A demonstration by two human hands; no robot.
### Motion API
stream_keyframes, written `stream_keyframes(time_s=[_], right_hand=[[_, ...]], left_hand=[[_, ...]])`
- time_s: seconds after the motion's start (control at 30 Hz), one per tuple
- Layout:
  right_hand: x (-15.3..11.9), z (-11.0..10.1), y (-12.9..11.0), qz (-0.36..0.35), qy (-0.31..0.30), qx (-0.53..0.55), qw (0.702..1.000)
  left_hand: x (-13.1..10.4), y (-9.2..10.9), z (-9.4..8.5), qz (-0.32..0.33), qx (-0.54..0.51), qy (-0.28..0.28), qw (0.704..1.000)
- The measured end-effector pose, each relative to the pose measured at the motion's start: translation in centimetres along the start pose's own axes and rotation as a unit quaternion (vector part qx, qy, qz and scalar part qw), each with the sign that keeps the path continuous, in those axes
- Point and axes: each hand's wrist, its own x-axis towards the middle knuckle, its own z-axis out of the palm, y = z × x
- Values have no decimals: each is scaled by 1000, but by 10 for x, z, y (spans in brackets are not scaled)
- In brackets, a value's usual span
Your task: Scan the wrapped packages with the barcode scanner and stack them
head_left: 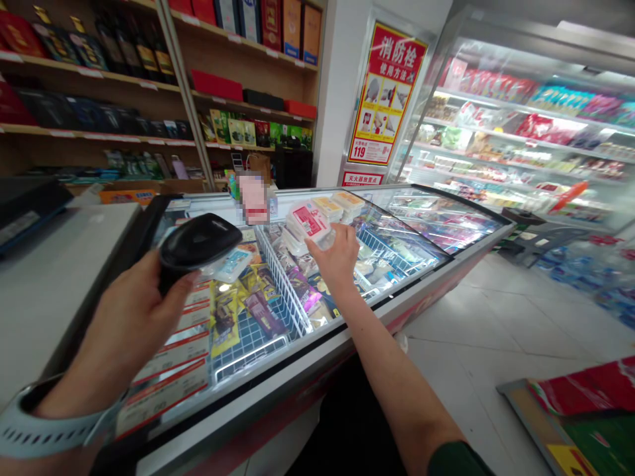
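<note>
My left hand (141, 307), with a pale watch band at its wrist, is wrapped round a black handheld barcode scanner (201, 241). The scanner is over the left end of a glass-topped chest freezer (292, 370). My right hand (340, 258) grips the near right side of a clear plastic food box with a red and white label (308, 221), thumb in front and fingers behind. The box is at the freezer's glass top, over another clear box. Just behind it are boxes with yellow labels (325, 208). A small blue-and-white pack (233, 266) shows beside the scanner.
Through the glass I see wire baskets (280, 281) of packaged ice creams. Price tags (173, 387) line the left end. A grey counter (64, 264) adjoins on the left. Shelves of bottles (133, 53) stand behind, a lit display fridge (520, 125) back right.
</note>
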Motion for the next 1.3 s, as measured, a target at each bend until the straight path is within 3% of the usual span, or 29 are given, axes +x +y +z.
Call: stream_keyframes(time_s=[0.1, 0.27, 0.33, 0.43, 0.53, 0.63, 0.77, 0.87, 1.0, 1.17, 1.3], right_hand=[[21, 8, 4, 48, -40, -15, 998], [43, 14, 3, 76, -107, -71, 989], [41, 11, -4, 47, -87, -97, 990], [29, 10, -26, -54, -65, -79, 993], [8, 22, -57, -139, -199, -17, 970], [-14, 48, -85, -107, -361, -2, 927], [-32, 81, -104, -80, -397, -37, 913], [-34, 90, -105, -77, -399, -48, 912], [-36, 74, -96, -62, -397, -69, 913], [-52, 28, -78, -65, -330, -128, 933], [-55, 3, -60, -111, -364, -121, 917]], left_hand=[[4, -8, -7, -78, 21, 46, 996], [11, -22, -15, -125, -9, 120, 985], [14, -27, -17, -148, -21, 139, 979], [17, -35, -15, -167, -23, 158, 973], [20, -42, -9, -148, -18, 189, 970], [22, -45, -4, -131, -15, 199, 971], [23, -45, -1, -143, -14, 180, 973], [22, -45, -1, -133, -13, 178, 975], [20, -43, -2, -129, -15, 170, 977], [18, -40, 0, -105, -18, 153, 983], [16, -37, 3, -105, -13, 137, 985]])
